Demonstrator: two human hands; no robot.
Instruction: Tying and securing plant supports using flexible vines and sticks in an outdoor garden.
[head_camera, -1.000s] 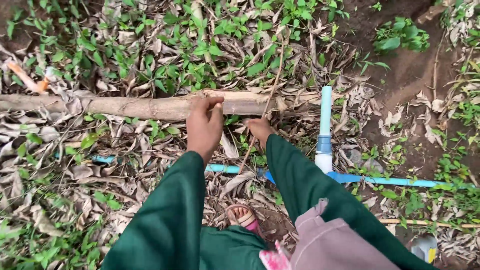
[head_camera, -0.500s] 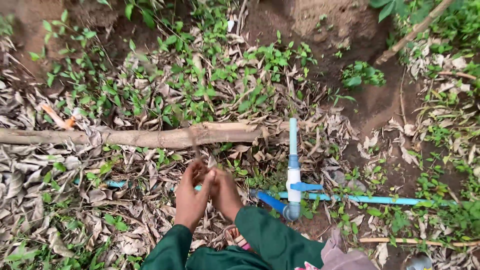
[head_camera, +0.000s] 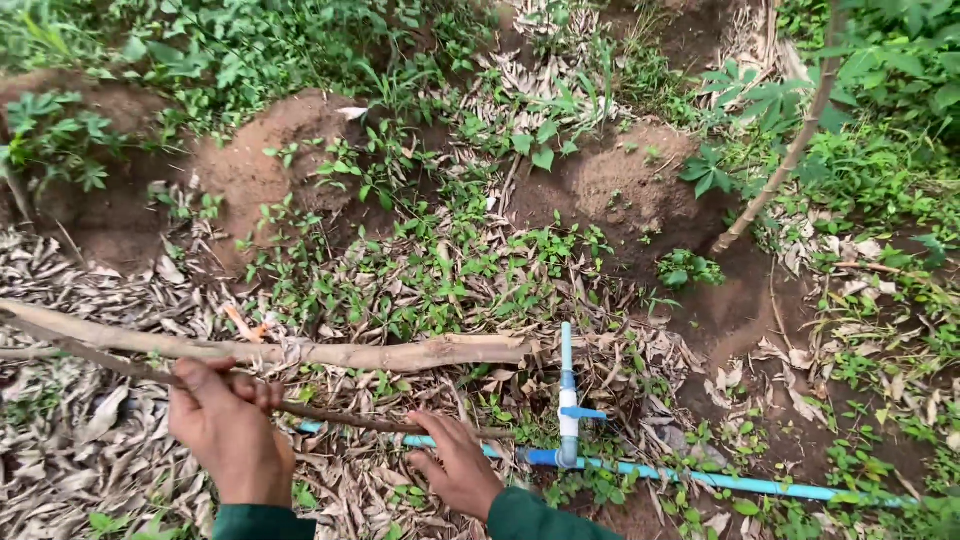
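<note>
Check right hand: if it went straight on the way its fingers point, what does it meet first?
The right hand points up-left. Beyond the thin stick under its fingers, likely dry leaf litter, then the thick fallen branch. Depth is unclear.

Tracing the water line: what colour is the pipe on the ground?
Light blue pipe, clearest in the head view.

The ground is covered by dry brown leaves (head_camera: 90, 440) and low green weeds (head_camera: 450, 270). A blue pipe (head_camera: 700, 482) is laid along the soil, with a short upright pipe stub (head_camera: 566, 390) (fitted with a small valve) rising from it. Beyond the stub, two mounds of bare earth (head_camera: 620, 180) are seen. A pale fallen branch (head_camera: 400, 352) is lying left of the stub. Soft daylight is cast evenly.
</note>
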